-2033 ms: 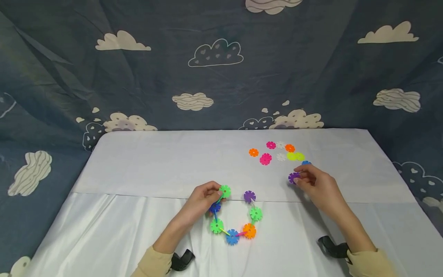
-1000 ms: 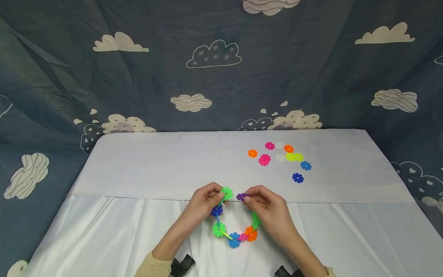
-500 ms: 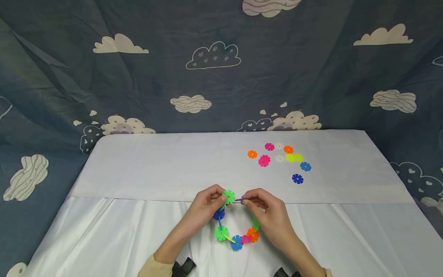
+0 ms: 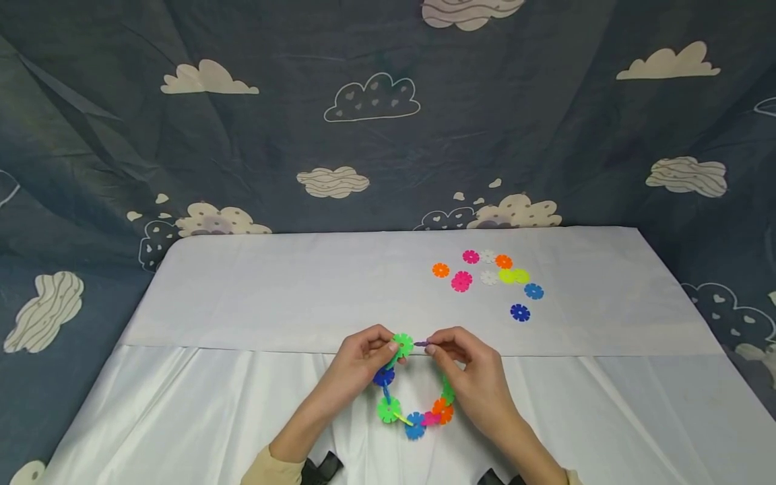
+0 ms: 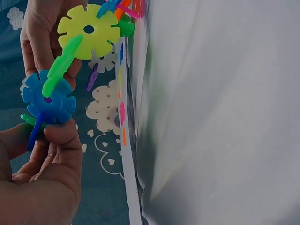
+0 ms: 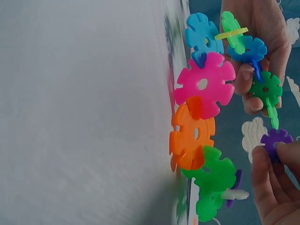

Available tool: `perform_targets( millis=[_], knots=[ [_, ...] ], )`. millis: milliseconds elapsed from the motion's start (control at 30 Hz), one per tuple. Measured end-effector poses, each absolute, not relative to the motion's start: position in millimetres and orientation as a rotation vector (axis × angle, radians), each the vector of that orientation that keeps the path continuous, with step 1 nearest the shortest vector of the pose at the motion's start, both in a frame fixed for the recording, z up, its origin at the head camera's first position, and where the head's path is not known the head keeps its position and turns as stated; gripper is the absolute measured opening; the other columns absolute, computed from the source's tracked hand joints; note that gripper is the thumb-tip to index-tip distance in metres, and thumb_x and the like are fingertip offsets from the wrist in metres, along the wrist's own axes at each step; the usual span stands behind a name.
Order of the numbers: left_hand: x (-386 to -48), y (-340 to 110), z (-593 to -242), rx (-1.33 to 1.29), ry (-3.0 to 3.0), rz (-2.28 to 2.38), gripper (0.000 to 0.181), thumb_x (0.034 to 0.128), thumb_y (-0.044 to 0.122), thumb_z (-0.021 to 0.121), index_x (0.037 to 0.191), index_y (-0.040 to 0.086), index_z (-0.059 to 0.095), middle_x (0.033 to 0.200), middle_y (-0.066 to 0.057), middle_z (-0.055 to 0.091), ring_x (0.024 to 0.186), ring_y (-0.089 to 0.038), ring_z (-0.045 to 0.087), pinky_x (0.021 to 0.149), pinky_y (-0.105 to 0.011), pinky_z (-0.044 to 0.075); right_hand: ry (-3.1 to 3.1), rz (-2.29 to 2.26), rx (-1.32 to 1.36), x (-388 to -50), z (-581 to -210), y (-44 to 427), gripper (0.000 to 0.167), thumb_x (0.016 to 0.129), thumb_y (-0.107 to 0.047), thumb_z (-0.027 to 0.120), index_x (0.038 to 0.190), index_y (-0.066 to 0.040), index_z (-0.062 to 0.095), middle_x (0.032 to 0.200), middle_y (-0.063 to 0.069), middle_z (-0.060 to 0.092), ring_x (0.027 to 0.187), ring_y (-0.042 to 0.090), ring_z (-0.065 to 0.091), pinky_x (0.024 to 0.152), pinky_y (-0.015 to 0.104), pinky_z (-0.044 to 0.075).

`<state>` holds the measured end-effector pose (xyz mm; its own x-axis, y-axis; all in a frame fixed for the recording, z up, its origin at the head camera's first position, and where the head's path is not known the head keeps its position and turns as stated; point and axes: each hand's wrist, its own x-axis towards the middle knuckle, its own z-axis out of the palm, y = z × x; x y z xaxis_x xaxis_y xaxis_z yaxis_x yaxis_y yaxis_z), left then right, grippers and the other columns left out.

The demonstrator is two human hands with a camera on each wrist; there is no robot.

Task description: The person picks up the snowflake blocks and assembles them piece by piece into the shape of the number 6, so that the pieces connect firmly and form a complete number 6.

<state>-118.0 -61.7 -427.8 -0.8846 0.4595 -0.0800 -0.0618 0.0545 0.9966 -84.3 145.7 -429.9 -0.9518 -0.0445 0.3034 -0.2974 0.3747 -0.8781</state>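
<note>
My left hand (image 4: 364, 358) pinches the green end disc (image 4: 403, 345) of a curved chain of notched plastic discs. My right hand (image 4: 475, 369) pinches a purple disc (image 4: 421, 344), seen edge-on beside that green disc. In the right wrist view the purple disc (image 6: 275, 142) meets or nearly meets the light green one (image 6: 272, 114); whether they interlock I cannot tell. The chain hangs below both hands through blue (image 4: 415, 426), pink and orange (image 4: 442, 411) discs. Its other end, with a white disc (image 6: 235, 194) and another purple one, is behind my right hand in the head view.
Loose discs lie on the white table (image 4: 273, 296) behind my hands: pink (image 4: 461, 281), orange (image 4: 440, 270), white (image 4: 488, 277), yellow (image 4: 514, 276), light blue (image 4: 534, 291) and dark blue (image 4: 520, 312). A dark cloud-patterned cloth (image 4: 376, 148) hangs behind the table.
My right hand has carried the purple disc left from near the loose discs to the green end disc, turning it edge-on. My left hand has kept its pinch, shifting slightly right.
</note>
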Motion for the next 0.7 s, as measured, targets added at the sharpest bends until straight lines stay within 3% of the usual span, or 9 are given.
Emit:
perform_targets(
  millis=[167,433,700],
  knots=[
    [-117.3,-60.6,-428.4,0.391,1.939,1.89,0.018,0.1001,0.018,0.059,0.102,0.0,0.064,0.09,-0.019,0.066,0.064,-0.01,0.048,0.059,-0.02,0.039,-2.404,1.613,0.349,-84.9,-431.5,146.2,0.017,0.088,-0.003,0.073,0.099,-0.015,0.068,0.094,-0.01,0.067,0.085,0.018,0.069,0.081,0.027,0.055],
    [-119.0,-60.3,-430.5,0.382,1.933,1.883,0.017,0.0985,0.014,0.061,0.095,-0.002,0.063,0.092,-0.022,0.071,0.072,-0.015,0.059,0.065,-0.022,0.044,-2.436,1.566,0.435,-85.7,-431.9,148.2,0.022,0.086,0.005,0.072,0.095,-0.015,0.07,0.093,-0.011,0.067,0.088,0.01,0.066,0.083,0.027,0.054],
    [-119.4,-60.9,-431.9,0.375,1.931,1.874,0.017,0.0975,0.013,0.062,0.091,-0.003,0.063,0.084,-0.018,0.071,0.063,-0.01,0.053,0.06,-0.021,0.041,-2.464,1.386,0.528,-82.5,-429.7,143.9,0.027,0.08,0.012,0.074,0.093,-0.011,0.07,0.091,-0.008,0.067,0.079,0.006,0.062,0.073,0.023,0.055]
  ],
)
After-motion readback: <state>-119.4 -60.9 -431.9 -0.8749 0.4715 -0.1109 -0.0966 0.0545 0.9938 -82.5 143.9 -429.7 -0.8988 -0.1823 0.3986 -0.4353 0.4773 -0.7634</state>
